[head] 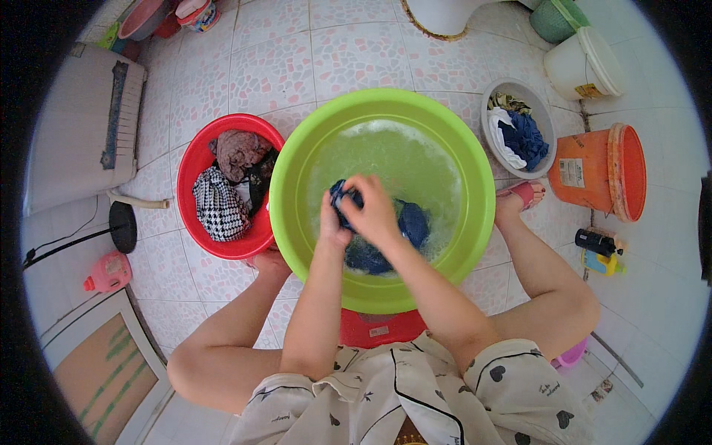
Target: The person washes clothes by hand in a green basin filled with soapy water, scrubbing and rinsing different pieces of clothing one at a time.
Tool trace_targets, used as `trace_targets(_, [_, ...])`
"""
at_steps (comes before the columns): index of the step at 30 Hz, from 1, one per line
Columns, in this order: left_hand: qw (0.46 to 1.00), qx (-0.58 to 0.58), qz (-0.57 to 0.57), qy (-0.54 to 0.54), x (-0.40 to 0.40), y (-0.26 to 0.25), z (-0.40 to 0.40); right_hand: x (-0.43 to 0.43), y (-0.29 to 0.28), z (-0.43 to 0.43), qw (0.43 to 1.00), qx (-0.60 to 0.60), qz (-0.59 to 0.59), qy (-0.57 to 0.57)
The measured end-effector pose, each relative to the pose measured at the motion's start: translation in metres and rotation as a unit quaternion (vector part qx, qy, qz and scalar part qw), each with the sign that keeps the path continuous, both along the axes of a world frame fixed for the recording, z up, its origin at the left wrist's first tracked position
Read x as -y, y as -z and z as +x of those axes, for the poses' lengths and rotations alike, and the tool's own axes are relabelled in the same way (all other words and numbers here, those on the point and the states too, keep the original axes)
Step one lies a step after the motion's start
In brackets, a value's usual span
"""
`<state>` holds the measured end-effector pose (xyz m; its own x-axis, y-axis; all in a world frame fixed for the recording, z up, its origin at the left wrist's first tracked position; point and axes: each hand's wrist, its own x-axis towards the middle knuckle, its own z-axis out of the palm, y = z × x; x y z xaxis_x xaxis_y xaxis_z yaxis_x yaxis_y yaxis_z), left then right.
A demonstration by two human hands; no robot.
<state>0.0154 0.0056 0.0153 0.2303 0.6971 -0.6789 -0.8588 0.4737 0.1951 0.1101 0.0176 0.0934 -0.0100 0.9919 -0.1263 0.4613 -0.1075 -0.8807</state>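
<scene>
A large green plastic basin (384, 295) with sudsy water stands between my knees. Over its left half, my left hand (335, 222) and my right hand (371, 208) both grip a bunched part of a dark blue garment (414, 222). The bunched part is above the water between my palms and fingers, while the rest of the cloth lies wet in the water below and to the right. My wrists and the water hide how the pieces join.
On the left, a red basin (186, 222) holds clothes, including a houndstooth cloth (219, 206). To the right stand a grey basin (489, 144) with clothes, an orange bucket (581, 167) and a white bucket (578, 64). A pink detergent bottle (113, 272) lies at the far left.
</scene>
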Motion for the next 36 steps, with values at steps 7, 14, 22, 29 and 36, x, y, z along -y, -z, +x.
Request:
trace_targets(7, [0.991, 0.04, 0.11, 0.061, -0.003, 0.003, -0.01, 0.059, -0.03, -0.031, 0.988, 0.116, 0.063, -0.08])
trace_targets(14, [0.999, 0.009, -0.028, 0.028, 0.018, -0.047, 0.039, -0.031, 0.015, 0.018, 0.974, 0.208, -0.083, 0.027])
trace_targets(22, [0.977, -0.196, 0.062, -0.053, -0.005, -0.042, -0.02, -0.066, 0.054, 0.086, 0.978, -0.168, -0.119, 0.017])
trace_targets(29, [0.868, -0.486, 0.084, -0.058, -0.003, -0.004, -0.037, -0.068, 0.079, 0.097, 0.995, 0.017, 0.096, -0.005])
trace_targets(36, [0.711, -0.674, 0.138, 0.145, 0.004, 0.02, -0.016, -0.034, 0.109, 0.045, 0.969, 0.224, -0.077, -0.065])
